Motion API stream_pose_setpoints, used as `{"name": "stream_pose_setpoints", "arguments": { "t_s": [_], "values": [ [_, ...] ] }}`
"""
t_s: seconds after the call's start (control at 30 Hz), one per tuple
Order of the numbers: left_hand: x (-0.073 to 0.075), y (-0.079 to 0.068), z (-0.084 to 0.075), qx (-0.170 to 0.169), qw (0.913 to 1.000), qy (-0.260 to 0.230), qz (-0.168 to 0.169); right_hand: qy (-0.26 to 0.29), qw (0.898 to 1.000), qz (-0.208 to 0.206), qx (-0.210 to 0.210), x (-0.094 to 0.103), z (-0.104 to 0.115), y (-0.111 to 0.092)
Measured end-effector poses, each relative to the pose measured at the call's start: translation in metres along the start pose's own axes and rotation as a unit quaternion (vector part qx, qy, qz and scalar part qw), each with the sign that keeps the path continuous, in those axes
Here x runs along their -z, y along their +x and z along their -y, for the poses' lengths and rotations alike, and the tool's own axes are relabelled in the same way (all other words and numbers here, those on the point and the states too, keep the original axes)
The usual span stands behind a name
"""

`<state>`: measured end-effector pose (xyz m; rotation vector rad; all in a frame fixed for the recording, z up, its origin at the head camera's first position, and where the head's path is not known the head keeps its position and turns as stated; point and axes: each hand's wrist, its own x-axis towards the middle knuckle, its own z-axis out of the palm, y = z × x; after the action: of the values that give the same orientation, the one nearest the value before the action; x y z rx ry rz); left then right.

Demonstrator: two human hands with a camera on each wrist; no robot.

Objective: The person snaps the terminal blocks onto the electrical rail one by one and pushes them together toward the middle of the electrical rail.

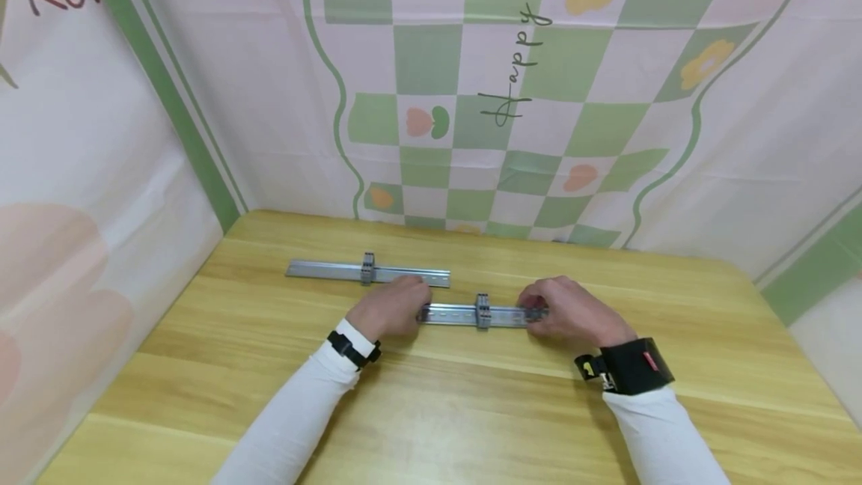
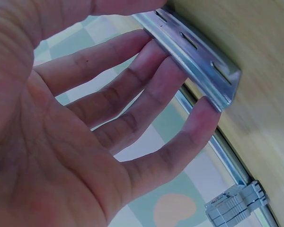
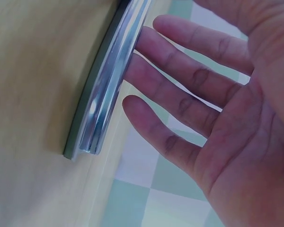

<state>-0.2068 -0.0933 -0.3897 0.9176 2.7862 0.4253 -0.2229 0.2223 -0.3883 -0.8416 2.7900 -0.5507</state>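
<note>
A slotted metal DIN rail (image 1: pixel 447 313) lies crosswise on the table, a small grey terminal block group (image 1: pixel 483 311) clipped near its middle. My left hand (image 1: pixel 392 307) holds its left end; in the left wrist view the fingertips meet one long edge of the rail (image 2: pixel 199 56), and the thumb tip is cut off. At the right end, my right hand (image 1: pixel 578 311) holds the rail between thumb and fingers. The right wrist view has two fingertips against the rail (image 3: pixel 104 94), the other two slightly off it; the thumb's contact is hidden there.
Farther back and to the left lies a second DIN rail (image 1: pixel 326 269) bearing a similar grey terminal block group (image 1: pixel 367 268). The wooden table (image 1: pixel 431 410) ends against a printed fabric curtain (image 1: pixel 431 58) at the back, with more fabric at both sides.
</note>
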Motion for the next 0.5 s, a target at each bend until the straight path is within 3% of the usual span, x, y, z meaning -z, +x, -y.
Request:
{"name": "stream_pose_setpoints", "arguments": {
  "t_s": [0.5],
  "values": [
    [-0.004, 0.013, -0.01, -0.029, 0.9995, 0.014, -0.008, -0.01, 1.0, 0.0, -0.027, 0.008, -0.011, -0.011]
  ]
}}
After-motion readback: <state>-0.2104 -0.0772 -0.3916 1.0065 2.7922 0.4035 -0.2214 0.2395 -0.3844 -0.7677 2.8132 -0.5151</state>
